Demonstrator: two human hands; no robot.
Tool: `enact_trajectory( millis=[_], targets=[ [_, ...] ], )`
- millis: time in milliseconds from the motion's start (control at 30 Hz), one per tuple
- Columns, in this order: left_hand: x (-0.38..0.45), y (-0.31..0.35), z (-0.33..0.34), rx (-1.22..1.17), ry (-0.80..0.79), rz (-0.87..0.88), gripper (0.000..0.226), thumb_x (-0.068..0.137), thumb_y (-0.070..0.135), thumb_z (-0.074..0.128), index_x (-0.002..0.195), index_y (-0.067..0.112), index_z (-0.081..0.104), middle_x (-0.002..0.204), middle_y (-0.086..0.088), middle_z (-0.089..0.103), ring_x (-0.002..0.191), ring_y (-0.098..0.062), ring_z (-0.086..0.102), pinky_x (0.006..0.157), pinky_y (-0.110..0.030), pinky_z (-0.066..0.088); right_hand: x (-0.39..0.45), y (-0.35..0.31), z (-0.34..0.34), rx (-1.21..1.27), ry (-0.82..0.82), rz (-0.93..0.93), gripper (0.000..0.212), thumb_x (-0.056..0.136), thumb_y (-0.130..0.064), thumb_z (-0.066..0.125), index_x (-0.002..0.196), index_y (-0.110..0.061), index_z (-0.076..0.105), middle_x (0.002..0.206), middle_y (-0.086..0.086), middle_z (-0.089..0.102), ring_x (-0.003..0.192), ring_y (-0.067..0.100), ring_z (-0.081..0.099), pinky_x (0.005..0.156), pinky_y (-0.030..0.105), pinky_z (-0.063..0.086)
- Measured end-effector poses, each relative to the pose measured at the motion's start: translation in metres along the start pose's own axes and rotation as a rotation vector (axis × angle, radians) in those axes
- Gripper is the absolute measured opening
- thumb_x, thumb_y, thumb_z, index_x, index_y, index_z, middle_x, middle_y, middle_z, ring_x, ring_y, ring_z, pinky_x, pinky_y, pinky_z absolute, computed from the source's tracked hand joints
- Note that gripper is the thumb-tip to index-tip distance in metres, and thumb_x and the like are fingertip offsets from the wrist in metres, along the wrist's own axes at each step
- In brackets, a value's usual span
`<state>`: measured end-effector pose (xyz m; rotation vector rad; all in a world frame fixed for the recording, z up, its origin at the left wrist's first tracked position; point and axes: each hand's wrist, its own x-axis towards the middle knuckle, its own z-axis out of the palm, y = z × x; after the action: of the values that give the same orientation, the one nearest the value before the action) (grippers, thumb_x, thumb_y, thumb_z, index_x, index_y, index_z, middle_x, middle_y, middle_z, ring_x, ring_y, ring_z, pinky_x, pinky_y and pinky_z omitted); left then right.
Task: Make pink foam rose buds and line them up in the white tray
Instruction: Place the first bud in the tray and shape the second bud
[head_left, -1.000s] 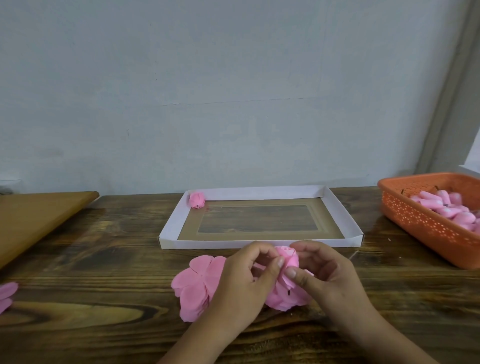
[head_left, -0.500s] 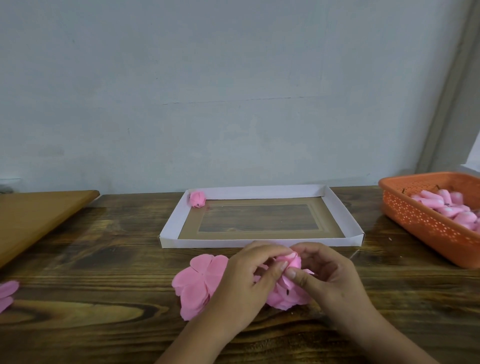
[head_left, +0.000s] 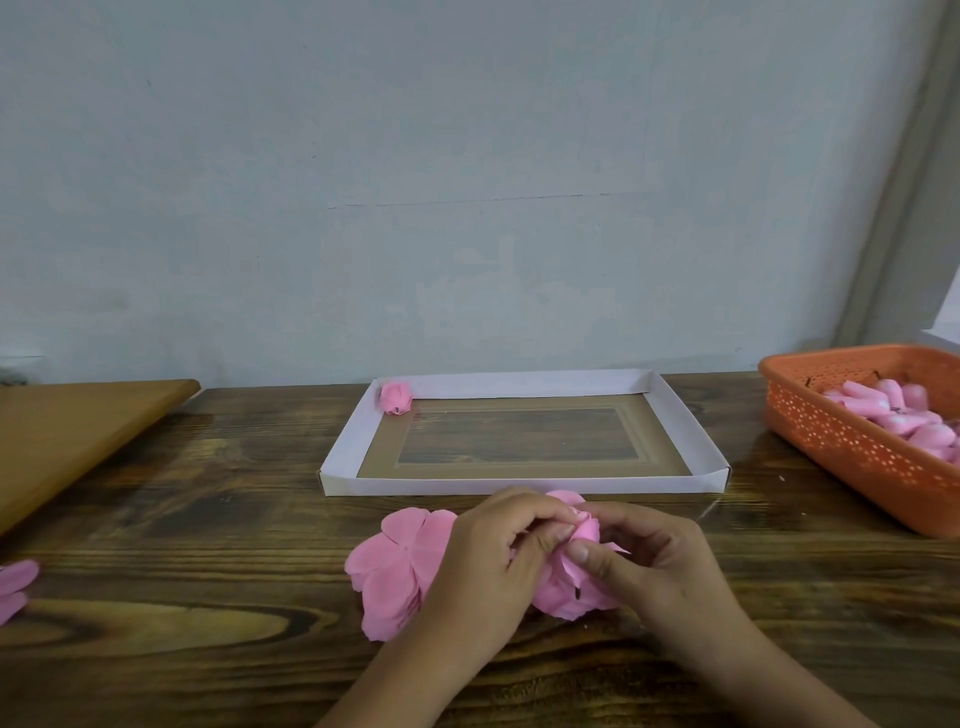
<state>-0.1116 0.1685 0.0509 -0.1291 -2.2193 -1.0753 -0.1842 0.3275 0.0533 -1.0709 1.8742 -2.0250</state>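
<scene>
- Near the front edge of the wooden surface (head_left: 208, 519), both hands meet over a half-made rose bud (head_left: 582, 525), just in front of the white tray (head_left: 519, 483).
- Left hand (head_left: 483, 571): fingers curled, thumb and fingertips pinching the pink foam of the bud from its left side.
- Right hand (head_left: 660, 566): fingers curled, thumb pressed on the bud's right side, holding it too.
- Under and beside the hands lies a stack of flat pink foam petals (head_left: 400, 566), spreading out to the left.
- One finished rose bud (head_left: 396, 398) sits in the tray's far left corner, touching the wall.
- At the right, an orange basket (head_left: 841, 441) holds pink foam pieces (head_left: 893, 410).
- More pink petals (head_left: 15, 587) lie at the left edge; a brown board (head_left: 67, 436) lies beyond them.
</scene>
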Motion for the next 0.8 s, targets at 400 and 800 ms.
enact_trajectory(
  millis=[400, 800],
  targets=[
    [-0.0030, 0.0027, 0.0071, -0.199, 0.042, -0.179, 0.024, 0.098, 0.026, 0.067, 0.112, 0.045, 0.067, 0.104, 0.025, 0.074, 0.103, 0.001, 0.069, 0.082, -0.015, 0.055, 0.0000, -0.0015, 0.0004, 0.049, 0.023, 0.013, 0.025, 0.081, -0.017, 0.072, 0.102, -0.028, 0.079, 0.097, 0.007, 0.079, 0.090, 0.024, 0.075, 0.075, 0.030, 0.062],
    [-0.0017, -0.0025, 0.0083, -0.357, -0.070, -0.324, 0.055, 0.082, 0.018, 0.085, 0.120, 0.052, 0.062, 0.116, 0.014, 0.073, 0.112, -0.008, 0.068, 0.095, -0.030, 0.057, 0.0023, -0.0017, -0.0022, 0.154, 0.082, 0.097, 0.019, 0.074, -0.016, 0.076, 0.092, -0.022, 0.078, 0.090, 0.011, 0.078, 0.081, 0.020, 0.076, 0.066, 0.023, 0.058]
  ],
)
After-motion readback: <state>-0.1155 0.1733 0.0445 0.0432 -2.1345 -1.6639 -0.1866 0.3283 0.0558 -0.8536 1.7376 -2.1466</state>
